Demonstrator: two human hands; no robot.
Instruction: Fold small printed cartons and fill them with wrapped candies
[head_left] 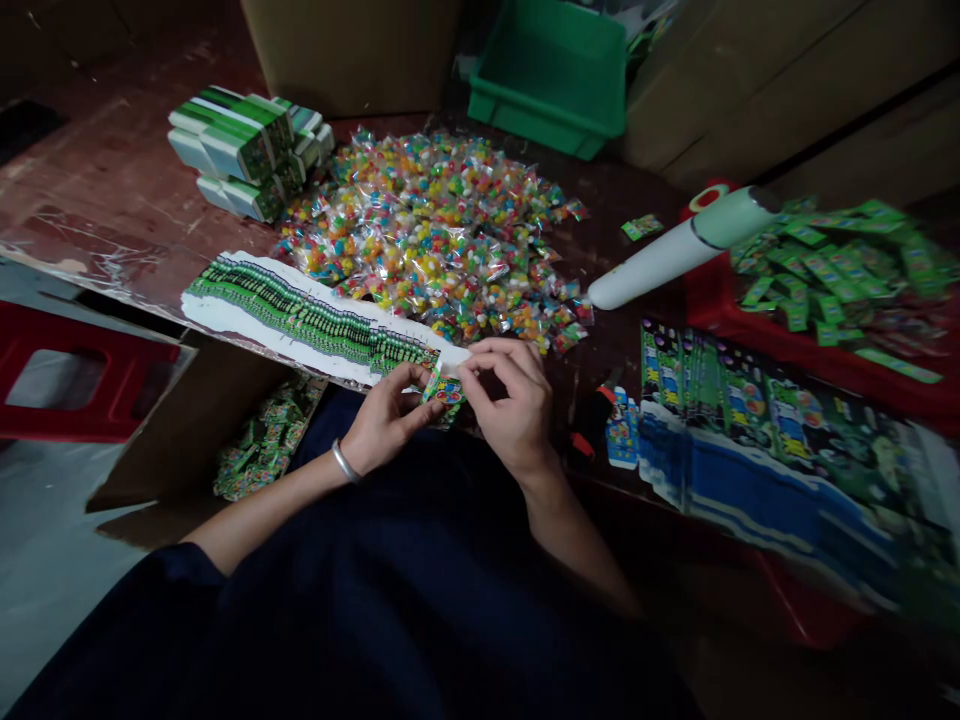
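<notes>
My left hand (390, 415), with a silvery bracelet at the wrist, pinches a small green printed candy box (444, 390) by its side. At the box's white upper flap, the thumb and fingers of my right hand (510, 395) are closed on the card. Just beyond my hands runs a long fanned row of flat green cartons (307, 315) with white edges. Behind that row lies a large heap of clear packets of colourful candies (442, 230). Whether a packet is inside the box cannot be seen.
Bundled green cartons (232, 145) are stacked at the back left, and a green bin (547, 85) stands behind. To the right are a white cylinder (660, 260), filled boxes in a red tray (697, 290) and fanned blue-green sheets (765, 450). An open cardboard box (172, 430) sits below left.
</notes>
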